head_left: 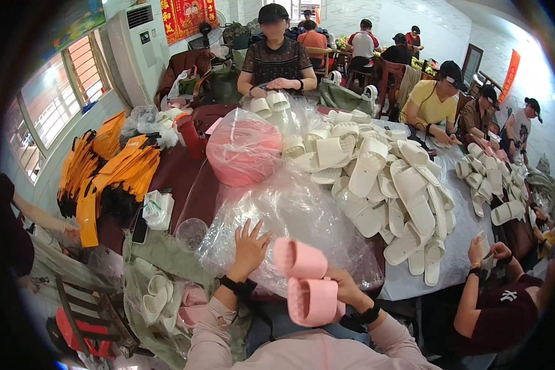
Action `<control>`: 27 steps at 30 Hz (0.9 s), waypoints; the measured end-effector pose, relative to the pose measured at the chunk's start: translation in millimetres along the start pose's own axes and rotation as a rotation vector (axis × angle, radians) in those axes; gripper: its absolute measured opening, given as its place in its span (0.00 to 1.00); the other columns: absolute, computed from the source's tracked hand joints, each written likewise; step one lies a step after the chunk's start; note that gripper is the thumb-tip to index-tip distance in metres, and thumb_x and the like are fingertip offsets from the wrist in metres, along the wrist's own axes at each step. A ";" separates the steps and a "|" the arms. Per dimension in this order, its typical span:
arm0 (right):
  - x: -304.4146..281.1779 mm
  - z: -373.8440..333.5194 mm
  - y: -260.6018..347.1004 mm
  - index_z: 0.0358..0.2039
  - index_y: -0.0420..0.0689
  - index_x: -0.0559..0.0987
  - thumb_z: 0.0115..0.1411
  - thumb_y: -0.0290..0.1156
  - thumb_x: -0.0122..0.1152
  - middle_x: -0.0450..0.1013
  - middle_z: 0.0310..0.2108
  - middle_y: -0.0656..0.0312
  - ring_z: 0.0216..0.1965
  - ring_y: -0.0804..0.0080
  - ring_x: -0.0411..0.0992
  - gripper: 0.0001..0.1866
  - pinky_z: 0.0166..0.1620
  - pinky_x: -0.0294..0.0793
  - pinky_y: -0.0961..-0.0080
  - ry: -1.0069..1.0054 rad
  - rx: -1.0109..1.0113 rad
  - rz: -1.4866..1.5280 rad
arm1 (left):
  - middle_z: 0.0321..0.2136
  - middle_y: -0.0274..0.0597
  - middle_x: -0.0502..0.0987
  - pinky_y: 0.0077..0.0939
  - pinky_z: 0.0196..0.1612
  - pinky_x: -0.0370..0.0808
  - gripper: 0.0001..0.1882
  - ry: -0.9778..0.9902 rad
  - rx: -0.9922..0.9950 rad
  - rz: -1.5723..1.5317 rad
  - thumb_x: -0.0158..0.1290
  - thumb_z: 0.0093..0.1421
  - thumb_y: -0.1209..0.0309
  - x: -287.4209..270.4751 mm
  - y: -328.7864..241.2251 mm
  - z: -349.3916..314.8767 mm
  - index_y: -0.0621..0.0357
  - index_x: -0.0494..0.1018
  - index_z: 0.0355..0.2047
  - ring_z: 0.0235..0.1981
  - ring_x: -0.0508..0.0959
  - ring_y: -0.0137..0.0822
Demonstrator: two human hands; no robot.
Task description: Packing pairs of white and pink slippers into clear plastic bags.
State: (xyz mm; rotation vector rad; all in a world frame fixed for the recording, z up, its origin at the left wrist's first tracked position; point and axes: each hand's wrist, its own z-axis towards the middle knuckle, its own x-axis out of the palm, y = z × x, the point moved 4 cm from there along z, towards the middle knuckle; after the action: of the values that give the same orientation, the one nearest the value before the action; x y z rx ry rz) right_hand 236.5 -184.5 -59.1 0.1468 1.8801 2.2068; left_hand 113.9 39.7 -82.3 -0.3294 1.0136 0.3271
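A pair of pink slide slippers (312, 300) is gripped by my right hand (345, 287) just over the near table edge, soles turned to the left. My left hand (251, 250) is raised with fingers spread over a heap of clear plastic bags (271, 213), and nothing is in it. I cannot tell whether its fingertips touch the plastic. Behind the bags sits a large bundle of pink plastic (243, 148) under clear wrap. To the right, white slippers (407, 191) lie in a big loose pile.
At the left are stacked orange packages (120, 166), a phone (140, 228) and a round clear tub (191, 234). An open sack (166, 262) of white and pink slippers stands left of my arm. A co-worker (276, 61) faces me across the table; others sit along the right side.
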 end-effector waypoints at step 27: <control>11.9 71.6 -44.3 0.36 0.38 0.72 0.46 0.23 0.52 0.69 0.34 0.46 0.39 0.46 0.67 0.13 0.41 0.66 0.57 -0.560 0.080 -0.728 | 0.61 0.46 0.60 0.59 0.62 0.46 0.25 0.057 0.074 -0.448 0.51 0.55 0.73 -0.5 -16.1 -1.7 0.45 0.69 0.55 0.63 0.54 0.58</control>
State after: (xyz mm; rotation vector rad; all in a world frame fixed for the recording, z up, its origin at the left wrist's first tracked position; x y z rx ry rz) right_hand 246.5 -106.6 -91.5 0.0662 1.4014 1.4141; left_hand 119.0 24.3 -80.8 -0.4883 0.9748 -0.1248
